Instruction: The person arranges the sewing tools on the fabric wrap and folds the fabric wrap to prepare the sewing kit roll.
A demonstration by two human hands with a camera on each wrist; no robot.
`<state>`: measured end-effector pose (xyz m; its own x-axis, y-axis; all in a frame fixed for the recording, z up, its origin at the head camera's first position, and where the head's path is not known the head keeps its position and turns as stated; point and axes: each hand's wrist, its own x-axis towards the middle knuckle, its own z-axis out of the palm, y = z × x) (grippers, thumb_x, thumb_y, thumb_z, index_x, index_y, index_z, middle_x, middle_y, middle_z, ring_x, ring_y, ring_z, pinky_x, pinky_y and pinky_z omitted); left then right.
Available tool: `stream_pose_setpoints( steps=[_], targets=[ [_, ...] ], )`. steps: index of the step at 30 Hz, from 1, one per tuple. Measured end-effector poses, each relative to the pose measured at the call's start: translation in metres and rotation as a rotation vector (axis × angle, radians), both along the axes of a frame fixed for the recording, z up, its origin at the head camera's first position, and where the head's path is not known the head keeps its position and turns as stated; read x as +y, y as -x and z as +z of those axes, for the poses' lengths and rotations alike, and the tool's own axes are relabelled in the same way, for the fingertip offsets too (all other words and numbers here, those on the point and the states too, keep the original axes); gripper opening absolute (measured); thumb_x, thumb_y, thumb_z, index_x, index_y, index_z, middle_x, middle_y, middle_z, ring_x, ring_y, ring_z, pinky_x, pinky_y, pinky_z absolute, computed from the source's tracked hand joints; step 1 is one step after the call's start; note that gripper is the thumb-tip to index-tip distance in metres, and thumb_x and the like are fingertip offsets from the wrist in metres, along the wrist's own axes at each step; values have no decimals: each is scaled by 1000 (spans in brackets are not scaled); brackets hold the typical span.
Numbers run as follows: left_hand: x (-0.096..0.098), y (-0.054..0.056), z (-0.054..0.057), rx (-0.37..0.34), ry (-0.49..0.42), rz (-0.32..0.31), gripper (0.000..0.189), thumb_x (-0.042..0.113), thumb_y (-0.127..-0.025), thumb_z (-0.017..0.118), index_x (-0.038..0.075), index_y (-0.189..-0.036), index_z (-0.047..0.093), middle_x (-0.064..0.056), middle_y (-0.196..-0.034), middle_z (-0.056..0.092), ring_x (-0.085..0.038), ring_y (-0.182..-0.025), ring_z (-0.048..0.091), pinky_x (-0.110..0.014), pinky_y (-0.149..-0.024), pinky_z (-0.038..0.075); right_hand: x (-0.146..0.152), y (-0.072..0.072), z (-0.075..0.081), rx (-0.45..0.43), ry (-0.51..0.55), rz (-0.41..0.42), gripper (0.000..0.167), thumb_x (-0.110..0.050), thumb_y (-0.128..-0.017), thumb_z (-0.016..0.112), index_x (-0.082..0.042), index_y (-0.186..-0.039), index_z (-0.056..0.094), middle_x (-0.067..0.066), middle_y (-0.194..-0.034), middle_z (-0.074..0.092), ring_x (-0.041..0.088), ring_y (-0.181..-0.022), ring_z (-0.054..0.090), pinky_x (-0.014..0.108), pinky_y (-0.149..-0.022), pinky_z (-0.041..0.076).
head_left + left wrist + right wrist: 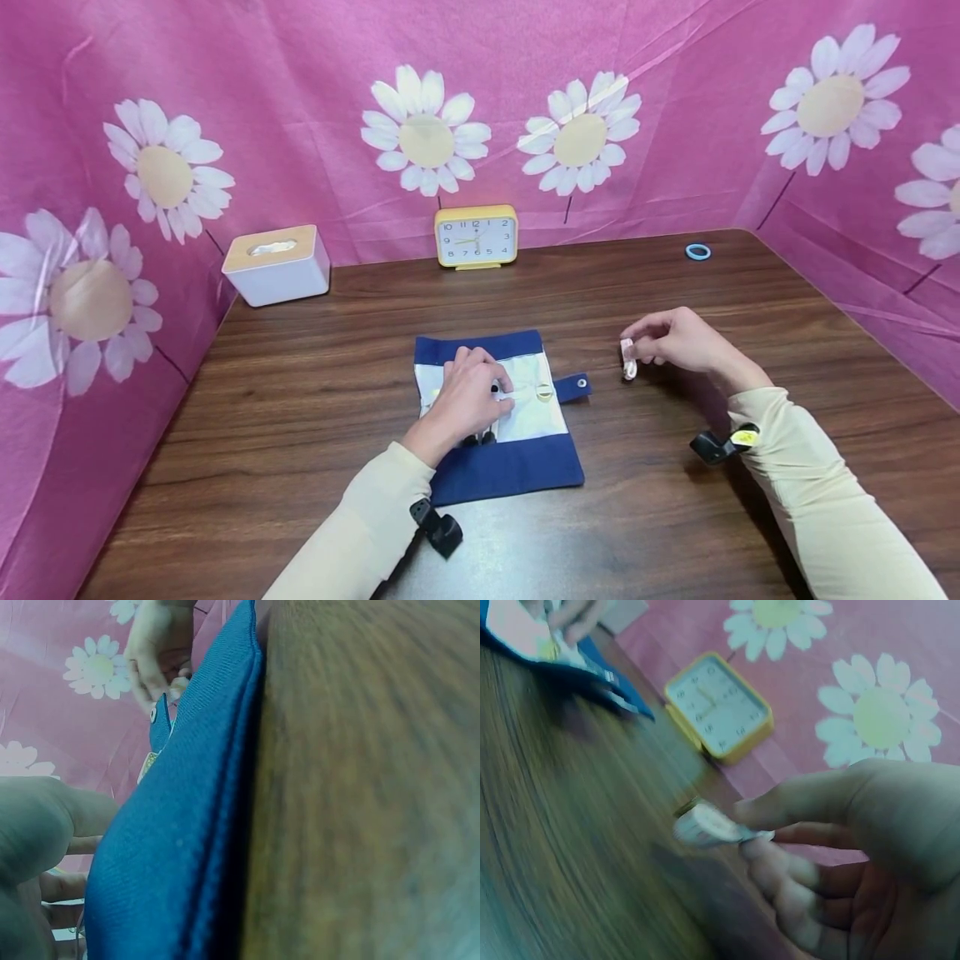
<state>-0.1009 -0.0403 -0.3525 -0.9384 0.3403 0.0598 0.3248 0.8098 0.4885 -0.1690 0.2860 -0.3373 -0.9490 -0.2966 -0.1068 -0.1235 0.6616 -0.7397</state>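
Note:
A dark blue fabric pouch (510,468) lies unfolded on the table, its white lining upward. My left hand (471,396) rests over the lining with bent, spread fingers, grasping nothing that shows. Dark-tipped slim items (488,437) peek out under that hand, and a small yellowish round piece (544,391) sits on the lining to its right. Right of the pouch, my right hand (684,342) pinches a small folded white tape (709,825) between thumb and fingers. The tape has a brass-coloured end and hangs low over the table.
From the pouch's right side sticks out a blue strap with a metal snap (574,387). At the back stand a yellow clock (477,237) and, farther left, a white tissue box (288,279) with a wooden lid. A blue ring (697,252) lies at the back right.

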Motion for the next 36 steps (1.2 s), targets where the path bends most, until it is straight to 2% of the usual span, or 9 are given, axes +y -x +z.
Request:
stream_pose_setpoints(
  steps=[6, 12, 19, 26, 36],
  targets=[
    [-1, -1, 2, -1, -1, -10, 9, 21, -85, 80, 14, -90, 78, -6, -108, 64, -27, -109, 47, -44, -92, 35, -37, -7, 5, 68, 145, -56, 34, -15, -86, 79, 2, -115, 72, 5, -80, 74, 10, -65, 64, 29, -58, 53],
    [-3, -1, 2, 2, 3, -14, 9, 21, -86, 80, 14, -90, 77, -6, -108, 64, -26, -108, 47, -43, -91, 36, -78, -11, -3, 91, 216, -37, 32, -17, -87, 80, -3, -115, 73, 15, -91, 76, 16, -70, 66, 32, -59, 52],
    [-2, -1, 3, -25, -2, -15, 10, 21, -87, 79, 12, -91, 77, -7, -110, 64, -26, -110, 46, -42, -93, 36, -104, -7, -9, 95, 232, -21, 29, -14, -86, 79, -2, -112, 74, 14, -86, 76, 20, -64, 64, 32, -54, 51],
    [-2, 1, 1, -27, -4, -15, 9, 20, -87, 79, 12, -90, 77, -7, -111, 63, -25, -109, 46, -42, -93, 36, -124, -2, -16, 142, 180, 44, 20, -11, -86, 79, -4, -105, 77, 10, -84, 76, 14, -66, 64, 25, -57, 50],
    [-2, 0, 0, -4, -5, -24, 10, 21, -86, 80, 12, -89, 77, -7, -110, 64, -25, -107, 47, -42, -91, 36, -131, 0, -25, 162, 148, 135, 16, -8, -85, 79, -5, -101, 78, 5, -80, 75, 13, -69, 62, 23, -61, 47]
  ],
)
